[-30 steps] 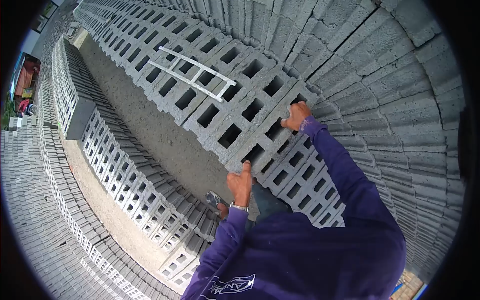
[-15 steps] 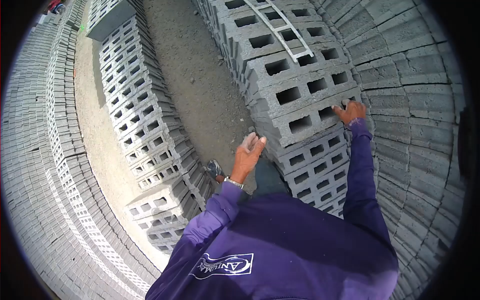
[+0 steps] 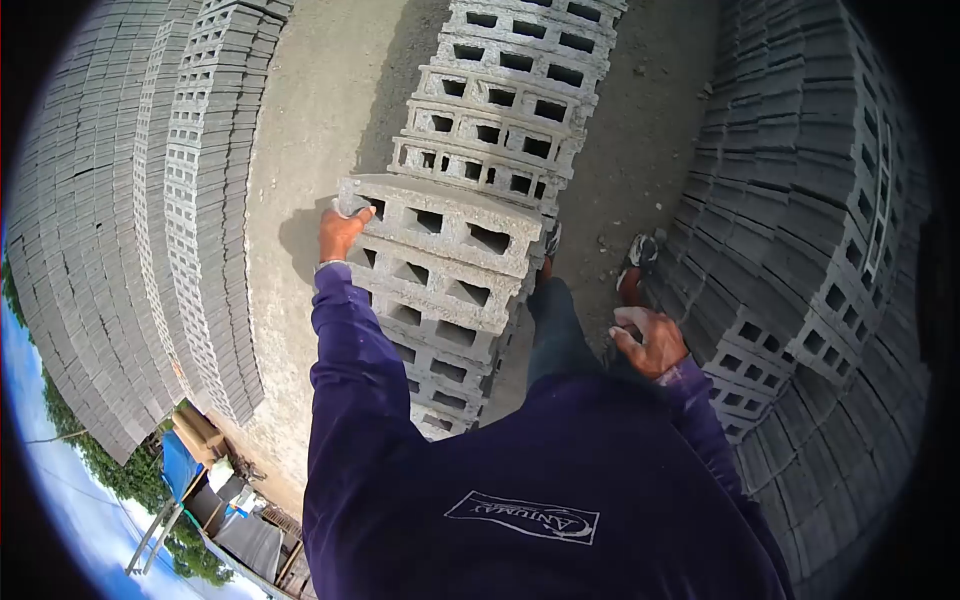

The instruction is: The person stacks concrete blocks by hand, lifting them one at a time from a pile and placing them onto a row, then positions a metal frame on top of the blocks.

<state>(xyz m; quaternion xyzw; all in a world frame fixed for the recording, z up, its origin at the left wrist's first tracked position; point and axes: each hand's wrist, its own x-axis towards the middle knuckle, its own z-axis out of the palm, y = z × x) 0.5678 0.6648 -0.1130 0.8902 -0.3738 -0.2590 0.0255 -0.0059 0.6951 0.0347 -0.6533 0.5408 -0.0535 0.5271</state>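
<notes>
A grey hollow concrete block point(image 3: 455, 228) lies across the near part of a long stack of blocks point(image 3: 440, 285), its holes facing up towards me. My left hand point(image 3: 343, 234) grips its left end, the thumb at the end hole and the other fingers over the far side, partly hidden. To the right of the stack, my right hand point(image 3: 650, 342) hangs in the air above the ground. Its fingers are loosely curled with the thumb apart, and nothing shows in them.
More block rows point(image 3: 800, 180) stand on the right, with a pale ladder-like frame point(image 3: 880, 215) on top. Dirt paths point(image 3: 320, 90) run along both sides of the middle stack. Long block piles point(image 3: 110, 220) fill the left. A foot in a shoe point(image 3: 643, 250) shows near my right hand.
My view has swung left to another stack. My left hand, free before, now grips a block there. My right hand has come off the block it touched on the right-hand stack.
</notes>
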